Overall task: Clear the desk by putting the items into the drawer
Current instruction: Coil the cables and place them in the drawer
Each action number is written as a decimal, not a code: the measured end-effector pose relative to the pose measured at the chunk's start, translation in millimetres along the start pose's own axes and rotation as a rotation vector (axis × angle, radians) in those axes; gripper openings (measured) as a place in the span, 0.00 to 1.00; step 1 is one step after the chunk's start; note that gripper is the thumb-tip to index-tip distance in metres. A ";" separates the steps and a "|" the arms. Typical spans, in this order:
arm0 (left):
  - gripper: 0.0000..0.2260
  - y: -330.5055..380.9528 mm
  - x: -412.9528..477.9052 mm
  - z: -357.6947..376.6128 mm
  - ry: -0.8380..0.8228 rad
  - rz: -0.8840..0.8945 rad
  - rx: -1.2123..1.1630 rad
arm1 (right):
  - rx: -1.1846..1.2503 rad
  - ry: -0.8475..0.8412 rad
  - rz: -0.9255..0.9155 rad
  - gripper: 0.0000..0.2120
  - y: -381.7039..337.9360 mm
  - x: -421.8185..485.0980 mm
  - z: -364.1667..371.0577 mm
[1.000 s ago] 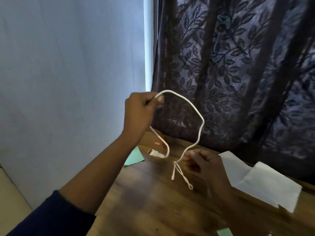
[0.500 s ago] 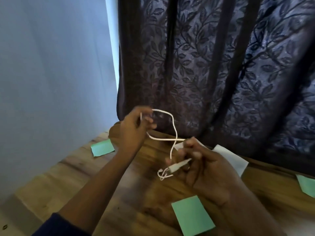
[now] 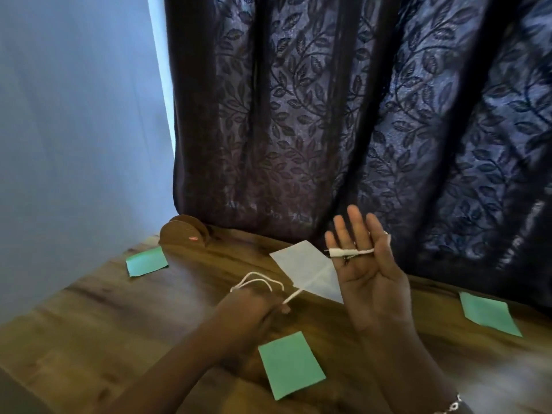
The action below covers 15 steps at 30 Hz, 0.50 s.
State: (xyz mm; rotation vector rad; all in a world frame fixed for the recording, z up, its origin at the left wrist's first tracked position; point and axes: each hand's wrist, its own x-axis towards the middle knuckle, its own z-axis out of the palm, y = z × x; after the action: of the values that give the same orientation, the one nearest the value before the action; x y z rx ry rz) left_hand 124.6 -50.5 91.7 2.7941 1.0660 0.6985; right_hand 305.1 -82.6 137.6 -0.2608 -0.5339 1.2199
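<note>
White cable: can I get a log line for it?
left hand: grips white cable | right hand: flat, cable plug lies across fingers | drawer: not in view

Desk [image 3: 89, 324] of grained, faintly glossy wood; matt paper notes [image 3: 291, 363]; sheer leaf-patterned cloth curtain [image 3: 328, 115]; smooth white cable [image 3: 352, 251].

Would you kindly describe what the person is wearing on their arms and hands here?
Both forearms are bare in view, with no sleeve showing. The left hand shows no visible ring or watch. The right hand likewise shows no ring, but a thin silvery beaded bracelet sits at its wrist.
</note>
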 end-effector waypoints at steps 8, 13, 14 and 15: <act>0.15 27.8 2.8 -1.3 0.010 0.224 0.306 | -1.127 -0.206 -0.355 0.11 7.5 -25.8 -34.6; 0.07 31.6 6.9 -2.5 0.120 0.302 0.254 | -1.759 -0.385 -0.222 0.11 -0.1 -36.8 -50.4; 0.07 32.6 8.8 -4.6 0.140 0.301 0.245 | -1.797 -0.423 -0.134 0.08 -2.5 -38.4 -51.0; 0.08 31.7 11.4 -6.4 0.170 0.310 0.240 | -1.736 -0.447 -0.027 0.08 -4.5 -40.5 -50.0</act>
State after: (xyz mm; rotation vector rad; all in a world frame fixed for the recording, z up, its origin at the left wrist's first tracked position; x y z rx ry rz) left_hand 148.8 -67.7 108.9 3.1989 0.7911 0.9077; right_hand 325.0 -117.5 87.2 -1.4256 -1.8974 0.4651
